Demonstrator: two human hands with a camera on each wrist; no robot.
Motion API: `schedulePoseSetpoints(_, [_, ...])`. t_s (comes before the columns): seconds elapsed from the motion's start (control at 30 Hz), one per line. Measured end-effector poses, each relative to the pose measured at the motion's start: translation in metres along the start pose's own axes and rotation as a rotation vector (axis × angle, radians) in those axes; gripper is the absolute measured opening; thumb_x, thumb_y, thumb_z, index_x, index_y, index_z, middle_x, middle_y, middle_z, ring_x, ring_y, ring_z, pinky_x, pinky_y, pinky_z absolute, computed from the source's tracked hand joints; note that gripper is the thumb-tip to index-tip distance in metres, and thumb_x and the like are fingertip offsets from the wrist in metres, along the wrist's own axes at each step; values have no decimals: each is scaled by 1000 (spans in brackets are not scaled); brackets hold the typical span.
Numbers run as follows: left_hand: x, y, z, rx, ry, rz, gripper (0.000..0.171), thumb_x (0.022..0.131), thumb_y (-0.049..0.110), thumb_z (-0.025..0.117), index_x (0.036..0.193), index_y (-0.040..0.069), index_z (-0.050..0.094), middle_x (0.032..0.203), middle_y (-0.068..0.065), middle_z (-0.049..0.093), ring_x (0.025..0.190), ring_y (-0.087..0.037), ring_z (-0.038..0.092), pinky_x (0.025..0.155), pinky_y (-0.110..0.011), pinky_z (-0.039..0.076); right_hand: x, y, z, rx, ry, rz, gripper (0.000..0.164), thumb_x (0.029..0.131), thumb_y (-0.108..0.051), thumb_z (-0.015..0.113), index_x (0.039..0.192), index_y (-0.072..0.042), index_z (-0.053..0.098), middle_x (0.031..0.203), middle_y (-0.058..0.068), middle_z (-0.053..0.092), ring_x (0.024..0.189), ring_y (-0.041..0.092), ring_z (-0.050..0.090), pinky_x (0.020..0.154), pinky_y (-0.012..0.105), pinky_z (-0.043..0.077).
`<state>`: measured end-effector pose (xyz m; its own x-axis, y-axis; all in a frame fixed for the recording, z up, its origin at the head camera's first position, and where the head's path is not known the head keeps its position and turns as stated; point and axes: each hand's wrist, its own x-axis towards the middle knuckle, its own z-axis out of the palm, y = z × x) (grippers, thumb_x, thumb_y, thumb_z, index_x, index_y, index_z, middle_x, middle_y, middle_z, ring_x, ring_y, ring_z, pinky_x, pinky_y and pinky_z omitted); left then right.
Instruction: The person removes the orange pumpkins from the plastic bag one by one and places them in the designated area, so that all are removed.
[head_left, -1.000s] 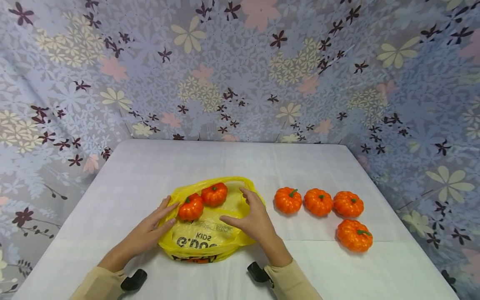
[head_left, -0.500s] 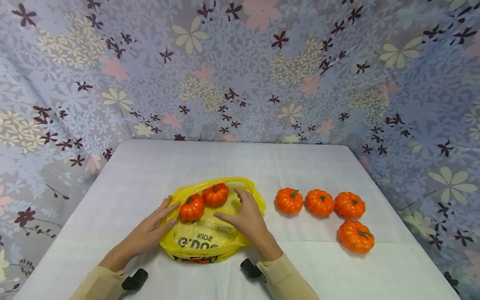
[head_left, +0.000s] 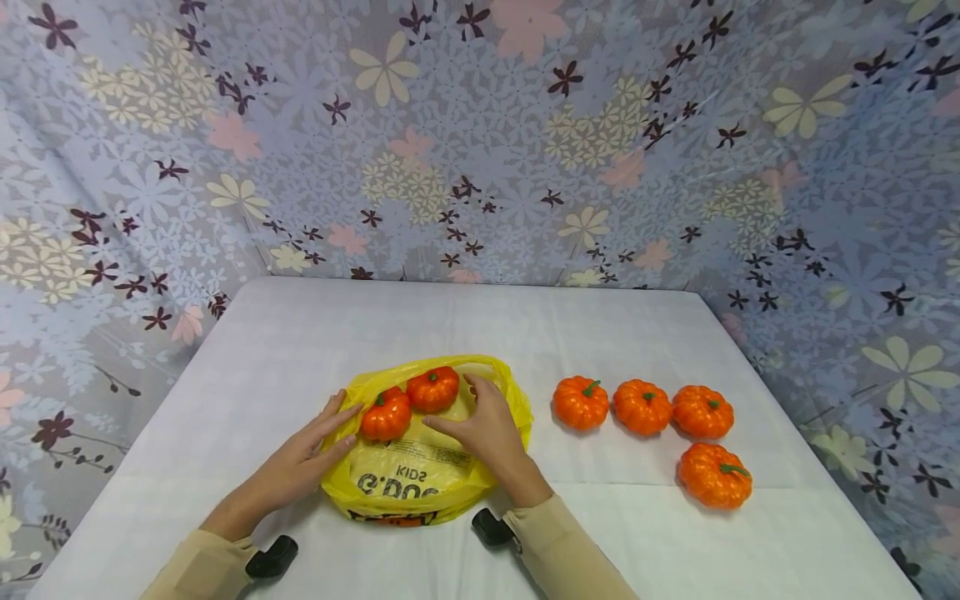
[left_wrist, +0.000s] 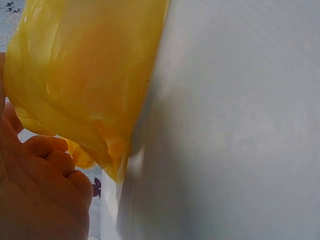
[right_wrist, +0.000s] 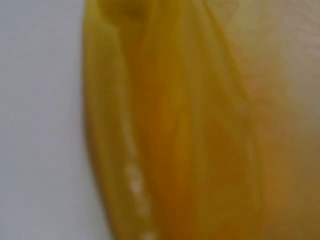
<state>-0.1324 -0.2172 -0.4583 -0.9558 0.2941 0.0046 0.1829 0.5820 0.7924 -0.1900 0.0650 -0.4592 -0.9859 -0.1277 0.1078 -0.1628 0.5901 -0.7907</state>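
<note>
A yellow plastic bag (head_left: 420, 500) with dark printing lies with its mouth wide, and two small orange pumpkins, a left one (head_left: 386, 414) and a right one (head_left: 432, 388), sit in it. My left hand (head_left: 300, 458) rests against the bag's left rim, its index finger and thumb reaching over the edge beside the left pumpkin. The left wrist view has the yellow film beside the palm and bent outer fingers (left_wrist: 75, 187). Inside the bag's right half is my right hand (head_left: 487, 429), thumb and fingers spread apart, fingertips near the right pumpkin. The right wrist view shows only blurred yellow film.
Several more orange pumpkins lie to the right of the bag on the white-covered table (head_left: 487, 317): a near-left one (head_left: 581, 403), one beside it (head_left: 642, 408), another (head_left: 702, 412), and a front one (head_left: 715, 476). A floral curtain (head_left: 480, 167) hangs behind the table.
My right hand has moved left within the bag, nearer the right pumpkin, and its thumb and fingers have drawn somewhat closer. My left hand stays at the left rim.
</note>
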Motion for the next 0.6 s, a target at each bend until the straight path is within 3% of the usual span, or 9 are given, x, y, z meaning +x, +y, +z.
schedulePoseSetpoints(0.6, [0,0,-1,-12,-5,2,55,106,35,52,157,16,39,167,-15,10,152,-38,8,116,-65,13,17,-1,13,32,2,40,94,72,-43,92,145,-1,49,142,16,53,129,33,52,107,45,44])
